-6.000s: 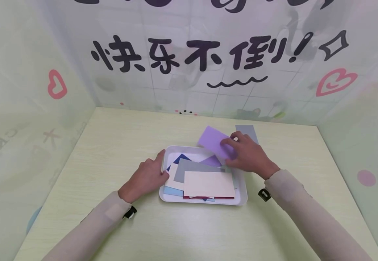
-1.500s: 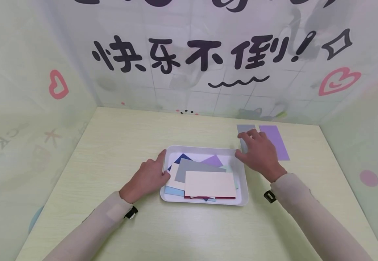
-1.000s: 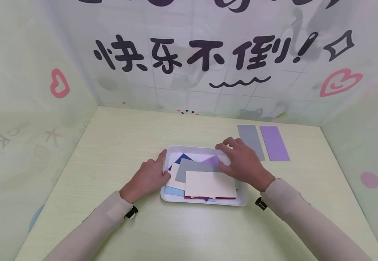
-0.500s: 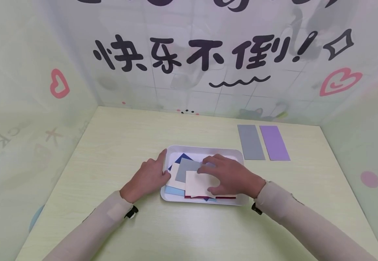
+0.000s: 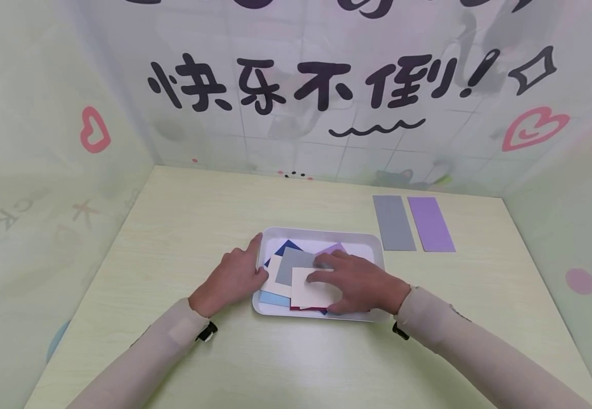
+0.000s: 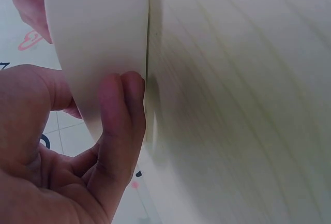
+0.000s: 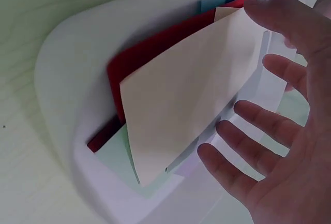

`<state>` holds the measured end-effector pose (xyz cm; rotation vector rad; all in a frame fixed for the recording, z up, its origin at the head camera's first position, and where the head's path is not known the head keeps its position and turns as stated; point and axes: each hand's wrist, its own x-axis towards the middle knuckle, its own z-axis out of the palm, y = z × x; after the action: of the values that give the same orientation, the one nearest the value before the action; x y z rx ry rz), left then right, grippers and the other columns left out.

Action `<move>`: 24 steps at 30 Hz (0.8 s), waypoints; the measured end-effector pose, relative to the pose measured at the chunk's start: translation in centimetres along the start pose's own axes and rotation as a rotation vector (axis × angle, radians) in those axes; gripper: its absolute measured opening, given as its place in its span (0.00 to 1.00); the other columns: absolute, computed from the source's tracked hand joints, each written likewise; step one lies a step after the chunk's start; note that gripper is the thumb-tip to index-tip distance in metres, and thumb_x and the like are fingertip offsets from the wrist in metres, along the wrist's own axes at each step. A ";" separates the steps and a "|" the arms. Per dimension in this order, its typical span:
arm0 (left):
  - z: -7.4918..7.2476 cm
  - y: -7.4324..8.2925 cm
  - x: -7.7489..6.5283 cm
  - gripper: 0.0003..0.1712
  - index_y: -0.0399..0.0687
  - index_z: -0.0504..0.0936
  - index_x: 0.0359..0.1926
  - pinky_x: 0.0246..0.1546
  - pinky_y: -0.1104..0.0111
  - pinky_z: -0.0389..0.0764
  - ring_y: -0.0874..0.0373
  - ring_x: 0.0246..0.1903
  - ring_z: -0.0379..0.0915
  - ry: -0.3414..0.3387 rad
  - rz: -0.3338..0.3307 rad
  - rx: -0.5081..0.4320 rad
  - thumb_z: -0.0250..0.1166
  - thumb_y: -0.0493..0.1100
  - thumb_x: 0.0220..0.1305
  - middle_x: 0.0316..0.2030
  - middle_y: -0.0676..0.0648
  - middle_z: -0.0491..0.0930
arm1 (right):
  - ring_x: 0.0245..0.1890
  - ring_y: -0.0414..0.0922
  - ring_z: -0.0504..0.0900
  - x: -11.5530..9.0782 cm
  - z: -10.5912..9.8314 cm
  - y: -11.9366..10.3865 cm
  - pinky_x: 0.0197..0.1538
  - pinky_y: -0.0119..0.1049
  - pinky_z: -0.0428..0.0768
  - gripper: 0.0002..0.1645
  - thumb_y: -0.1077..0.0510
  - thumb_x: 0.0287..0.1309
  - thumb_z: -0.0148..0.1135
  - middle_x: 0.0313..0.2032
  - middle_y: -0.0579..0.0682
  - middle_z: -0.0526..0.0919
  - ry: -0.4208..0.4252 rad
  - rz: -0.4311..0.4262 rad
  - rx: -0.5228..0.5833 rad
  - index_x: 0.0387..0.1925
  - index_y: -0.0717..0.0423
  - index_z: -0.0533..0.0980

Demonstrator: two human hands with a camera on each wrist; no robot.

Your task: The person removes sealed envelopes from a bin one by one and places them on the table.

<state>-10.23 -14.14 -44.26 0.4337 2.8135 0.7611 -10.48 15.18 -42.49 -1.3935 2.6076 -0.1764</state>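
Note:
My left hand (image 5: 229,281) grips the left rim of a white tray (image 5: 364,248); in the left wrist view its fingers (image 6: 116,115) lie against the tray's outer wall, with the thumb on the wall's other side. Several coloured cards lie overlapped in the tray. On top is a cream card (image 5: 306,289), partly hidden under my right hand (image 5: 362,281). The right hand's fingers are spread over it, the thumb (image 7: 274,14) at its near long edge. Under it show a grey card (image 5: 290,264), a dark red card (image 7: 116,69) and a light blue card (image 5: 274,298).
Two cards lie upright side by side on the table behind the tray to the right: a grey strip (image 5: 394,223) and a purple strip (image 5: 431,224). The pale wooden table (image 5: 198,210) ends at a printed curtain (image 5: 296,142) at the back and sides.
My right hand laid the purple card down beside the grey one at the back right, let go, and came back left over the cream card. The left hand has stayed on the tray.

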 end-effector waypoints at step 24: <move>-0.1 0.0 0.0 0.44 0.35 0.50 0.75 0.13 0.68 0.61 0.58 0.10 0.63 -0.012 -0.023 -0.009 0.57 0.43 0.63 0.14 0.49 0.68 | 0.54 0.46 0.67 0.3 0.2 -0.2 0.51 0.40 0.73 0.36 0.41 0.49 0.72 0.61 0.47 0.69 -0.023 0.005 -0.010 0.62 0.34 0.74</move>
<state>-10.27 -14.15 -44.22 0.4022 2.7983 0.7634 -10.38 14.81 -42.65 -1.3846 2.5966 -0.1462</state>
